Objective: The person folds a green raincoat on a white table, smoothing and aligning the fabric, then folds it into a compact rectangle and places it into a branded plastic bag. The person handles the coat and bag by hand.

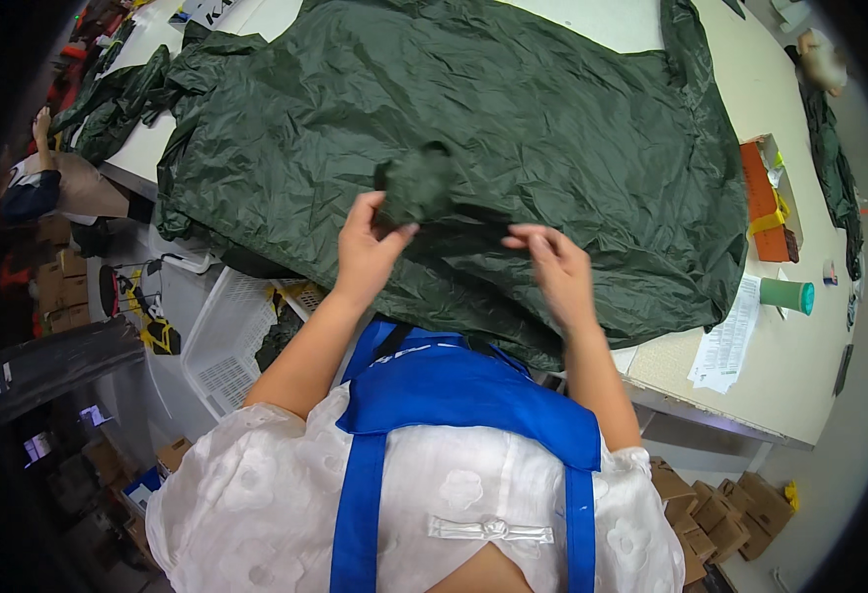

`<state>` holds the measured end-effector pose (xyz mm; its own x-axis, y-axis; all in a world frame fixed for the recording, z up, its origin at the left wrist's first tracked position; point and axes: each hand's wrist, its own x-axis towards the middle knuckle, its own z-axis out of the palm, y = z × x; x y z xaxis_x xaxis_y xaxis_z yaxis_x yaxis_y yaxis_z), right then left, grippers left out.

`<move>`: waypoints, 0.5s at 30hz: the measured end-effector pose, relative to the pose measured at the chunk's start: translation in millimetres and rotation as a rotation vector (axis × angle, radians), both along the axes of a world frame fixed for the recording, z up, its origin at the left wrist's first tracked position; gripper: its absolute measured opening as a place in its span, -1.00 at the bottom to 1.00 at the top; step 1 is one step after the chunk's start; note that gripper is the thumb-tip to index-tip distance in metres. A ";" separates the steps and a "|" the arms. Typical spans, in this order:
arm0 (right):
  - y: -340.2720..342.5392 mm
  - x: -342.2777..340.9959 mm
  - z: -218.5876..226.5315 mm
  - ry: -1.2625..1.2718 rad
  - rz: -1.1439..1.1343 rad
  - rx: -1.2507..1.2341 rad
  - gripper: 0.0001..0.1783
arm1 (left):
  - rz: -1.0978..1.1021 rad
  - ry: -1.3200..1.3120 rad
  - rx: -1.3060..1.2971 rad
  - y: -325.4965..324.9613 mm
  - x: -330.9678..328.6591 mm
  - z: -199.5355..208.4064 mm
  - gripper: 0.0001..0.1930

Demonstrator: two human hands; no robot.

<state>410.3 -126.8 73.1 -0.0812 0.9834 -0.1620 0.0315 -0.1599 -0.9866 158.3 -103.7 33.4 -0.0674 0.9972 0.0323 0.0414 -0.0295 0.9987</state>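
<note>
A large dark green garment of thin, shiny, wrinkled fabric (pixel 552 119) lies spread over the table in front of me. My left hand (pixel 368 249) is closed on a bunched, pouch-like piece of the same green fabric (pixel 420 185), raised over the garment and blurred by motion. From that piece a narrow dark strip (pixel 481 211) runs across to my right hand (pixel 557 265). There the thumb and fingers pinch its end. Whether the bunched piece is joined to the garment I cannot tell.
On the white table (pixel 799 395) at right are an orange box (pixel 772 245), a green cylinder (pixel 785 295) and printed sheets (pixel 728 341). A white plastic crate (pixel 218 346) stands below left. Cardboard boxes (pixel 720 519) are at lower right. Another person (pixel 83 188) is at far left.
</note>
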 end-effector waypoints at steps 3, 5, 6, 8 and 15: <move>17.8 -37.3 11.9 0.415 -0.117 -0.165 -0.51 | -0.151 0.492 0.412 -6.8 7.3 47.9 -0.60; 16.3 -41.0 20.3 0.479 -0.211 -0.228 -0.46 | -0.218 0.553 0.703 -4.3 8.6 51.2 -0.66; 12.3 -39.5 28.0 0.500 -0.230 -0.284 -0.46 | -0.243 0.552 0.775 -5.6 7.1 55.2 -0.67; 9.7 -35.6 37.3 0.451 -0.137 -0.312 -0.56 | -0.324 0.269 0.584 -8.2 -2.1 51.9 -0.72; -11.6 -61.2 34.4 0.306 -0.162 -0.009 -0.48 | -0.434 -0.540 -0.655 7.6 -10.3 62.5 -0.49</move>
